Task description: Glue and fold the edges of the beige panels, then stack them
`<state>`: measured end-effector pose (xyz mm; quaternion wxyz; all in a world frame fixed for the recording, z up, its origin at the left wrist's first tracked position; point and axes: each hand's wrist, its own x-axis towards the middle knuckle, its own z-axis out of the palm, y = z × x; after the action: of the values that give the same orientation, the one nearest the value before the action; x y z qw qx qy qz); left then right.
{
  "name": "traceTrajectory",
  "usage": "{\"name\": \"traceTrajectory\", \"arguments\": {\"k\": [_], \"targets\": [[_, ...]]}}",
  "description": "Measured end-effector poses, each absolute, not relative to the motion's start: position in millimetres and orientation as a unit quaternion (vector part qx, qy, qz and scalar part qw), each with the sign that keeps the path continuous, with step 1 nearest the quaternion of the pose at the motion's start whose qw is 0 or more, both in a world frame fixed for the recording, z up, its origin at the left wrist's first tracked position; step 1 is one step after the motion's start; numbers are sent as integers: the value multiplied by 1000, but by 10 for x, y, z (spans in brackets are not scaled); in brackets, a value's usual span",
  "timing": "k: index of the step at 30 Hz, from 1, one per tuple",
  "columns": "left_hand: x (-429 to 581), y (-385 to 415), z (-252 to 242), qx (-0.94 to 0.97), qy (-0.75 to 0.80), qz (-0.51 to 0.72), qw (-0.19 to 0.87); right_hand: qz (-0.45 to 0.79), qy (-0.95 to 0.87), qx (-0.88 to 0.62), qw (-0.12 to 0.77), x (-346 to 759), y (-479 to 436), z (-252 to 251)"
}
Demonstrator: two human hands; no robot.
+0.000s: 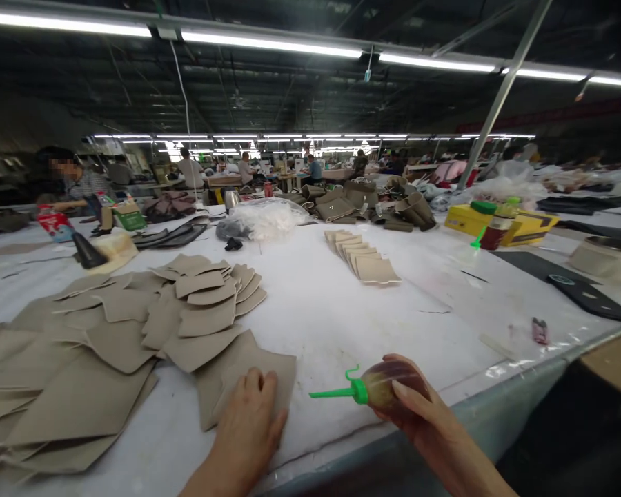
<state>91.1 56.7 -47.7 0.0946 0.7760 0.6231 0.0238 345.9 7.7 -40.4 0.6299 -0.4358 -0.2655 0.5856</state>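
The left hand (pixel 251 417) lies flat, fingers (pixel 253 383) spread, on a taupe cut leather piece (pixel 248 376) near the white bench's (pixel 331 310) front edge. Just beside it, the right hand (pixel 419 414) has its fingers curled around a brownish squeeze bottle with green nozzle (pixel 377 386).

Bright ceiling tube lights (pixel 269 43) glare overhead (edges bend, far background soft).
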Motion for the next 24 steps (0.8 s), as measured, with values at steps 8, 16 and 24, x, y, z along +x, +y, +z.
{"name": "traceTrajectory", "arguments": {"k": [8,16,24], "targets": [[1141,577,-338,763,640,-44,84,578,-317,-458,597,3519,166,-446],[939,710,-338,799,596,-19,82,516,-374,-480,603,3401,234,-347],[814,727,-548,802,577,45,146,329,-616,-512,500,3287,346,-318]]}}
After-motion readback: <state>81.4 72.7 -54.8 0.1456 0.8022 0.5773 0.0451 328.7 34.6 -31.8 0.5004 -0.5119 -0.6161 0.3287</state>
